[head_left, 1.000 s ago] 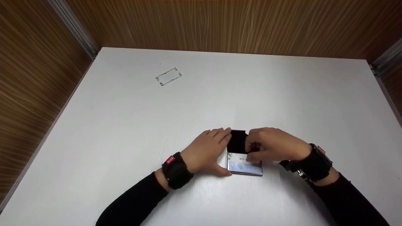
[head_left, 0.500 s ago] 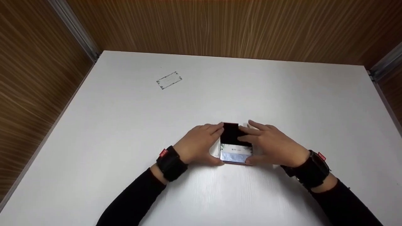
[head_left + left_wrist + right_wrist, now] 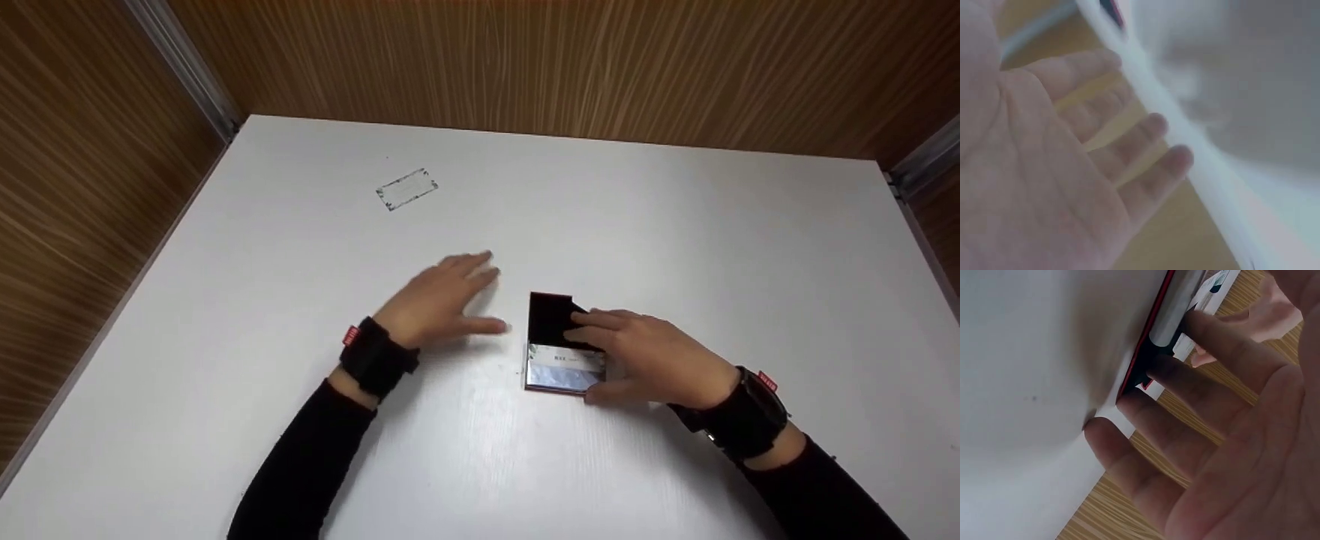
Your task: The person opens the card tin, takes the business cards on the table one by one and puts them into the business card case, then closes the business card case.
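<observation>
Both hands sit near the middle of the head view, doing different things. The right hand [image 3: 649, 360] rests on the card case [image 3: 559, 345], its fingers [image 3: 1196, 399] laid fairly straight along the case's right side and over the dark upright lid, the thumb at the near corner; this looks like a steadying touch that keeps the lid from falling, rather than a firm grip (the right wrist view shows the fingers pressed against the red-edged lid and a card edge). The left hand [image 3: 442, 300] is released, fingers spread and relaxed, hovering blurred over the bench [image 3: 675, 225] just left of the case and holding nothing; the left wrist view shows only an empty palm [image 3: 1044, 169].

The case lies just right of centre in the frame, lid standing up at the far side, a pale printed card [image 3: 568, 364] showing in its tray.

A single loose card [image 3: 406, 188] lies flat in the upper left of the frame, well apart from both hands. Wood-grain walls [image 3: 525, 60] enclose the bench.
</observation>
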The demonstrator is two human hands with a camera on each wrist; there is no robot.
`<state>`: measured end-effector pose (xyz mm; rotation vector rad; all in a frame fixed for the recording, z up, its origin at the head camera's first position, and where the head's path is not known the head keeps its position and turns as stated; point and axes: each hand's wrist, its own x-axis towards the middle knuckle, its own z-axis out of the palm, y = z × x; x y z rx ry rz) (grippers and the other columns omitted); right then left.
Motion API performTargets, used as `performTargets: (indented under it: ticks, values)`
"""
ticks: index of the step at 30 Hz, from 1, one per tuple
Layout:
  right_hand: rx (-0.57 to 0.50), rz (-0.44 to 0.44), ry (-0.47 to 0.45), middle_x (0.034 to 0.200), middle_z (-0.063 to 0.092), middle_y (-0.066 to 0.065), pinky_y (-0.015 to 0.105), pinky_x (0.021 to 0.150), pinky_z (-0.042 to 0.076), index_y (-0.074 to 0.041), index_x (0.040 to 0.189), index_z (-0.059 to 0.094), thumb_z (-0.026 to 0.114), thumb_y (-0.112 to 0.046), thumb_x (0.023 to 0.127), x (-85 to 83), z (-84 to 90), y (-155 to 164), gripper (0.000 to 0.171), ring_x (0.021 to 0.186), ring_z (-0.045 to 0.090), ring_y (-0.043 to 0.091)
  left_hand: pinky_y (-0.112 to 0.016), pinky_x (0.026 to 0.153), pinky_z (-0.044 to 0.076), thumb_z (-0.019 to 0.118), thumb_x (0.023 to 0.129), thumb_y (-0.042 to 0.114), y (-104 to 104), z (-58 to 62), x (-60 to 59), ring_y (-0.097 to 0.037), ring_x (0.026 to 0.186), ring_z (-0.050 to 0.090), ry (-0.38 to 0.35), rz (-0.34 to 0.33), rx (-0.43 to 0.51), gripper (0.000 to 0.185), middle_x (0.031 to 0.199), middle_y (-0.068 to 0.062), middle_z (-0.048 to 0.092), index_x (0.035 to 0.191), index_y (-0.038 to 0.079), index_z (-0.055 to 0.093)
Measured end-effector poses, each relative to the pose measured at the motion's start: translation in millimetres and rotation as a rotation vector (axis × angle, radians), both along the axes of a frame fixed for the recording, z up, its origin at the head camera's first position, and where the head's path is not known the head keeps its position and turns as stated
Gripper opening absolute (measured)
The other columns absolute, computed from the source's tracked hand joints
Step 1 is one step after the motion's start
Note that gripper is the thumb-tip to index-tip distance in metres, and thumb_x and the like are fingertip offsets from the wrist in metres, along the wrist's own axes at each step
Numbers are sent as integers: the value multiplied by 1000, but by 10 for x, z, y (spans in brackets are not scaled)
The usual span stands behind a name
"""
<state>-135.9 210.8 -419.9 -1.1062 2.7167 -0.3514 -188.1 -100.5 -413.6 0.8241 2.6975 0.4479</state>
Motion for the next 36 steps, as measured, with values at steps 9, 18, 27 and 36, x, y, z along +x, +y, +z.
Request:
performTargets:
  ticks: [9,18,27,36]
  values:
    - [32,-29,-2,150,51,7,51,103,47,-16,145,54,84,-49,72,112,18,-72,86,135,51,29,-55,122,14,56,94,59,-673,-143,-649,-36,154,-2,-66,340,38,85,167,-16,3,157,9,29]
    - [19,10,20,147,54,7,50,99,50,-16,143,55,85,-45,70,155,2,-256,84,133,53,28,-58,120,16,53,98,52,-1020,-85,-863,-44,152,3,-112,434,-50,89,162,-34,3,158,-2,16]
    - [38,1,32,147,54,6,50,99,50,-16,143,55,85,-46,69,101,31,-261,85,131,55,28,-54,89,50,69,94,23,-1014,-40,-812,-41,107,55,102,368,-38,30,118,-26,54,106,-5,68]
    - [39,16,71,146,55,7,49,97,51,-15,141,57,85,-47,69,74,2,-240,84,131,55,29,-50,89,50,73,91,16,-960,-74,-787,-37,103,64,148,369,-34,26,110,-21,71,111,1,72]
